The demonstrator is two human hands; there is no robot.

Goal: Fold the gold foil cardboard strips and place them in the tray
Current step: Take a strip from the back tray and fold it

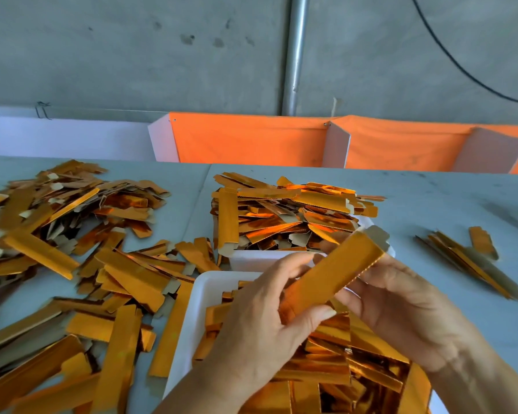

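Observation:
Both hands hold one gold foil strip (331, 276) slanted above the near white tray (204, 297). My left hand (260, 321) pinches its lower end with thumb and fingers. My right hand (401, 306) grips its upper part from behind. The near tray holds several folded gold strips (335, 363). A second white tray (251, 258) behind it is heaped with folded strips (290, 213).
A wide scatter of flat gold strips (72, 264) covers the grey table (431, 198) to the left. A small bundle of strips (473, 261) lies at the right. Orange and white panels (251, 141) stand along the table's far edge.

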